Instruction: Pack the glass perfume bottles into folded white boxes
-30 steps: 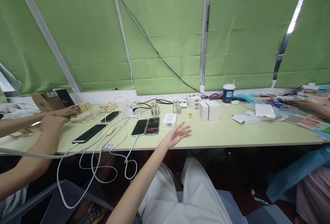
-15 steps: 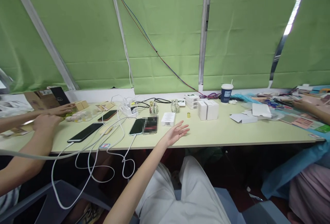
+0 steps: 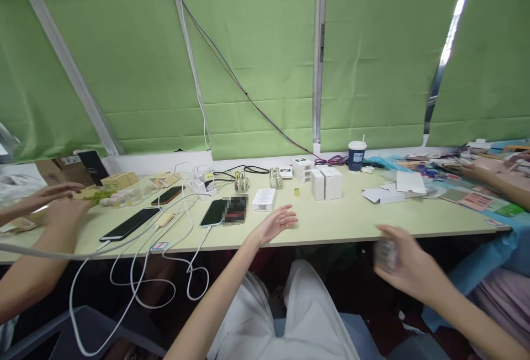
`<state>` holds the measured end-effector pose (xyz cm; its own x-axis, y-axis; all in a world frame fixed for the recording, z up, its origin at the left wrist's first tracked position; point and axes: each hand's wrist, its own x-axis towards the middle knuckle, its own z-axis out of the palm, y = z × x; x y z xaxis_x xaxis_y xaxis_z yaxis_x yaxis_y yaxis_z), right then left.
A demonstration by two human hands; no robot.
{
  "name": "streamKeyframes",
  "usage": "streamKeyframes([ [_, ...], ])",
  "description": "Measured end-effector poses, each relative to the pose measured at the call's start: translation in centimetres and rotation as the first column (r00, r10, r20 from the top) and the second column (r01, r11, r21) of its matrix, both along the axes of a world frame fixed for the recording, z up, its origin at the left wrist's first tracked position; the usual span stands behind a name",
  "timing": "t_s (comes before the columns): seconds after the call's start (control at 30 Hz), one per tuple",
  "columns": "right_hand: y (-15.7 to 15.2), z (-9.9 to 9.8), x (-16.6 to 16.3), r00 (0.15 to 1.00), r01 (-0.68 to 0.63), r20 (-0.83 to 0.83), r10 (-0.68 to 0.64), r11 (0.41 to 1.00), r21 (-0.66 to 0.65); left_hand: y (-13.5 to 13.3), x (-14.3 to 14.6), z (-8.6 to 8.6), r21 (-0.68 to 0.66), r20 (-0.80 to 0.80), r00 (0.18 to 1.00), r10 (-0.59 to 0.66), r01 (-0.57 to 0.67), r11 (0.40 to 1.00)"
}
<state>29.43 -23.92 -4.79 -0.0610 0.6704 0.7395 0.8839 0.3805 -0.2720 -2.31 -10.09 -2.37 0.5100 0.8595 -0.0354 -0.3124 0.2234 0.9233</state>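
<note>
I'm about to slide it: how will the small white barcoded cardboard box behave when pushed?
The small white barcoded cardboard box lies flat on the pale tabletop, so it likely slides, not tips. Probably light; thin card may dent.

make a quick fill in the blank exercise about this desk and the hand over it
1. The left hand hovers open near the small white box and holds ___.
2. The blinds behind the table are ___.
3. The dark blue paper cup has a ___ lid.
Missing words: nothing; green; white.
</note>
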Motion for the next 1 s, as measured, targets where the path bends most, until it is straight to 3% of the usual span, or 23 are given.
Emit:
streamKeyframes([
  [0.07,3.9,0.3,-3.2,0.989,-0.148,-0.001,0.148,0.987,-0.063,0.3,0.1,-0.2,-0.005,0.024,0.993,0.111,-0.111,0.994],
  [0.17,10.4,0.9,-8.2,0.957,-0.281,-0.105,0.272,0.956,-0.084,0.6,0.4,-0.8,0.049,0.041,0.976,0.213,-0.215,0.975],
  [0.27,14.7,0.9,-11.5,0.889,-0.452,-0.143,0.434,0.882,-0.134,0.8,1.0,-1.2,0.178,-0.077,0.953,0.294,-0.277,0.944],
  [0.4,16.7,-0.1,-13.3,0.805,-0.577,-0.262,0.532,0.805,-0.137,1.1,2.0,-1.3,0.354,-0.237,0.903,0.357,-0.262,0.898],
  [0.53,16.9,-0.9,-13.8,0.729,-0.658,-0.378,0.571,0.736,-0.156,1.9,2.9,-1.1,0.430,-0.294,0.914,0.280,-0.135,0.893],
  [0.63,16.7,-0.9,-13.7,0.713,-0.690,-0.350,0.607,0.697,-0.196,2.3,3.5,-0.9,0.504,-0.317,0.921,0.228,-0.040,0.863],
  [0.73,16.4,-0.5,-13.3,0.737,-0.672,-0.269,0.620,0.716,-0.190,2.5,3.9,-1.1,0.513,-0.303,0.922,0.240,-0.054,0.857],
  [0.87,15.7,-0.2,-13.2,0.815,-0.569,-0.222,0.535,0.811,-0.134,2.6,4.1,-1.6,0.526,-0.242,0.903,0.354,-0.185,0.830],
  [0.93,15.6,-0.2,-13.2,0.846,-0.523,-0.186,0.499,0.845,-0.111,2.6,4.0,-1.7,0.619,-0.270,0.855,0.442,-0.198,0.760],
  [1.0,15.5,-0.2,-13.2,0.859,-0.504,-0.157,0.487,0.859,-0.087,2.5,4.0,-1.7,0.749,-0.305,0.789,0.534,-0.148,0.646],
])
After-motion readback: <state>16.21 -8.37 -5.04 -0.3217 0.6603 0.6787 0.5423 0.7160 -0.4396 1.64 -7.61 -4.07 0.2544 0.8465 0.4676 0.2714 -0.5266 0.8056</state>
